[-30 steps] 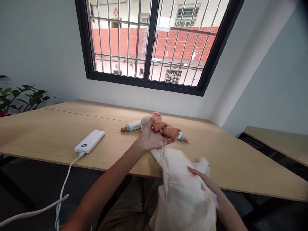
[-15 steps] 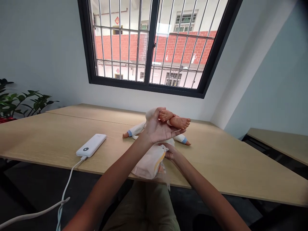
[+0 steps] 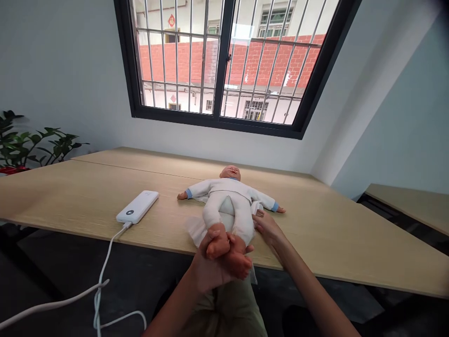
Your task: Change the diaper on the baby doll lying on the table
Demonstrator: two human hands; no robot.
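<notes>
- My left hand (image 3: pixel 214 267) is closed around the ankles of the doll (image 3: pixel 228 192), holding its legs up.
- My right hand (image 3: pixel 267 229) is open, fingers touching the diaper (image 3: pixel 195 229) beside the doll's hip.
- The doll lies on the diaper, on the table (image 3: pixel 70 196).
- A power bank (image 3: pixel 137 207) lies left of the doll.

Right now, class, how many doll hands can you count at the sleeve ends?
2: one doll hand at the left sleeve in view, another doll hand at the right, both on the table.
</notes>
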